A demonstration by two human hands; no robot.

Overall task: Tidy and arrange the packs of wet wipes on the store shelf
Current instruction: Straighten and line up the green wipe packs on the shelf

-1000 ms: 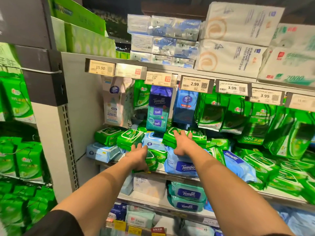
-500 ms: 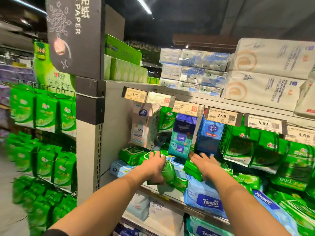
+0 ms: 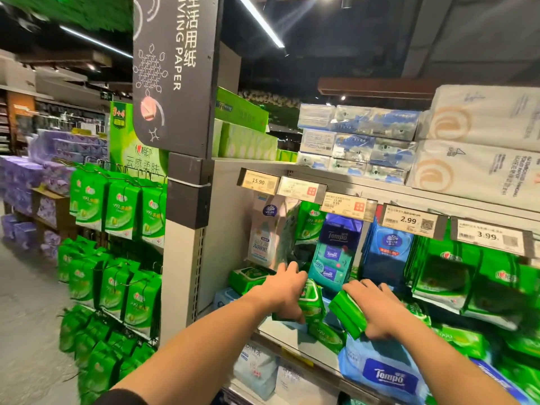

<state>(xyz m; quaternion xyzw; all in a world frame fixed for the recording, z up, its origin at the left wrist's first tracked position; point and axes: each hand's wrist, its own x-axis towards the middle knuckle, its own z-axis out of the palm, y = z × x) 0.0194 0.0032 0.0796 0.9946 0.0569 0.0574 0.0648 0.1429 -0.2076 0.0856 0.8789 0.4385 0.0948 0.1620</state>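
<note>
Store shelf [image 3: 295, 339], left hand [image 3: 285, 293] gripping green pack [image 3: 312, 301], right hand [image 3: 372, 306] clutching another [image 3: 347, 314]

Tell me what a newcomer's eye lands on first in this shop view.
Two bare arms reach in from below: the left hand and the right hand each grip a green wet-wipe pack at the shelf's near edge. Above them hang green packs under price tags. A dark sign reading LIVING PAPER rises at upper left.

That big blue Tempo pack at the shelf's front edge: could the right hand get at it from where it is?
Probably yes. The blue Tempo pack lies uncovered just below the right hand, but that hand already grips a green pack.
</note>
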